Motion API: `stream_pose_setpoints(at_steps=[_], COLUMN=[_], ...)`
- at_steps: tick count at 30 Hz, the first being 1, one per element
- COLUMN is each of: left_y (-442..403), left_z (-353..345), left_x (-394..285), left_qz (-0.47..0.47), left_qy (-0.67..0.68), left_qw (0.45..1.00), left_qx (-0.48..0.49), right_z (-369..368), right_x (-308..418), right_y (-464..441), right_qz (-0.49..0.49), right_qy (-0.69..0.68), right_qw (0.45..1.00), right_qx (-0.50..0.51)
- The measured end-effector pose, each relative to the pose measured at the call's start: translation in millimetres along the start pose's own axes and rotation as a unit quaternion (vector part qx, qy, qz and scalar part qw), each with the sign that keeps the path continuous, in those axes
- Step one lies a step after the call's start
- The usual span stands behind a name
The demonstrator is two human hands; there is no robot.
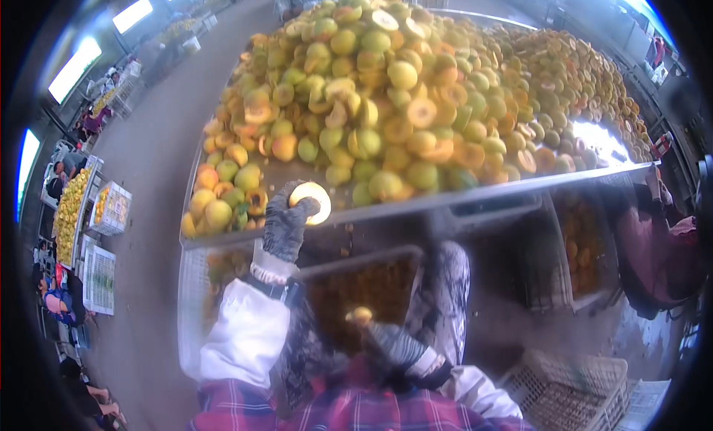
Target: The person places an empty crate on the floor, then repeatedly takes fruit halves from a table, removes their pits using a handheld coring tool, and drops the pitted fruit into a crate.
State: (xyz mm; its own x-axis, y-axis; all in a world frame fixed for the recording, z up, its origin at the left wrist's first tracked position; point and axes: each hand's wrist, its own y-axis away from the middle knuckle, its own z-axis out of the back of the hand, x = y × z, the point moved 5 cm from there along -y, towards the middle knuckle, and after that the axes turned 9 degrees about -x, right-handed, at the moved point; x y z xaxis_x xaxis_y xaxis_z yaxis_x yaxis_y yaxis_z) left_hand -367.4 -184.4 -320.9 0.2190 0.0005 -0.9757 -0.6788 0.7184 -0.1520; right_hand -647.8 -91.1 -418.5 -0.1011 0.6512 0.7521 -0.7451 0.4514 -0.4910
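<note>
My left hand [284,227], in a grey glove, is closed on a halved peach [321,208] at the near edge of the metal table [416,205]. The pale cut face is turned up, with the thumb over its middle. Lower down, in front of my lap, my right hand [394,343], also gloved, is closed with a small yellowish, rounded thing [362,314] at its fingertips. Blur hides whether this is a piece of fruit or part of a tool. A large heap of whole and halved peaches [356,96] covers much of the table.
Below the table edge, a crate [349,261] holding fruit stands between my knees. Another fruit crate [583,245] is to the right, near a seated person [657,245]. A plastic basket [572,386] lies lower right. Along the left aisle are people, white crates [111,208] and another fruit-covered table [70,215].
</note>
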Motion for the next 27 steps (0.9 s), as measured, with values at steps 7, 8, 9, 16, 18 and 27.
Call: stream_pose_setpoints(at_steps=[7, 8, 9, 16, 18, 27], left_y=[172.6, 179.6, 178.6, 181.3, 189.3, 219.5], left_z=[-1.0, -2.5, 7.0, -3.0, -7.0, -42.2], left_x=[28.2, 31.0, 46.7, 33.9, 48.0, 29.1], left_qz=[0.311, 0.276, 0.287, 0.319, 0.329, -0.028], left_qy=[0.401, 0.370, 0.301, 0.516, 0.514, 0.156], left_qw=[0.858, 0.883, 0.906, 0.794, 0.792, 0.915], left_qx=[-0.080, -0.086, -0.074, -0.037, -0.005, -0.370], right_z=[-14.3, -20.5, -12.6, 1.0, 10.0, 8.4], right_x=[41.5, 48.1, 62.5, 55.2, 60.5, 45.3], right_y=[-24.1, -22.2, -28.6, -14.5, -24.1, -41.6], right_qz=[-0.241, -0.260, -0.213, -0.138, -0.223, -0.236], right_qy=[-0.105, -0.112, -0.061, -0.043, -0.076, -0.003], right_qw=[0.952, 0.945, 0.958, 0.988, 0.972, 0.970], right_qx=[0.155, 0.163, 0.184, 0.060, 0.011, -0.060])
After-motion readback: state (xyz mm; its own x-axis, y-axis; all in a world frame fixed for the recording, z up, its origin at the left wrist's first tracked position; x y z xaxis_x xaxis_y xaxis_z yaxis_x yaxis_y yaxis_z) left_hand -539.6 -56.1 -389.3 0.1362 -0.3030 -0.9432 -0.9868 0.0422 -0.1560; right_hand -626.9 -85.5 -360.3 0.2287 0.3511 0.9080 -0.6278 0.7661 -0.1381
